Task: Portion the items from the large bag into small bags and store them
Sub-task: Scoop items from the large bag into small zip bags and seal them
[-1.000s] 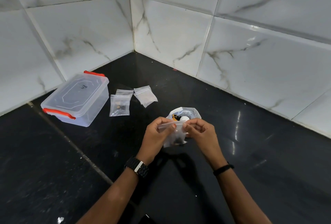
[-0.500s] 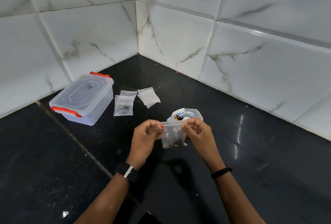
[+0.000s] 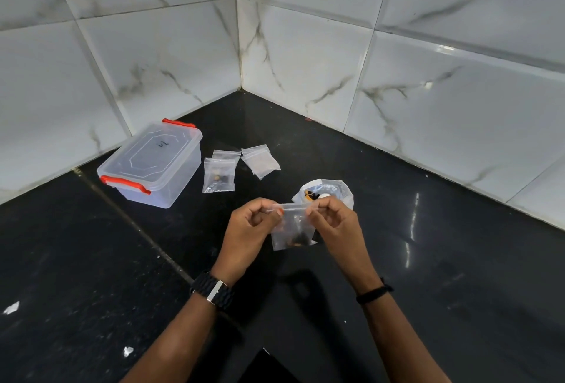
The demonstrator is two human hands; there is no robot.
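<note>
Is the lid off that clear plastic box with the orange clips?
No, the lid sits flat on the clear box, with an orange clip at its near end and another at the far end.

There is one view only, from the person's head, looking forward and steeply down at a dark surface (image 3: 91, 260) set in a tiled wall corner (image 3: 238, 46) at 12 o'clock. Wide-angle bending curves the tile lines. Both forearms enter from 6 o'clock, and the hands sit near the lens at frame centre, with a box (image 3: 153, 165) farther off at 10 o'clock.
</note>
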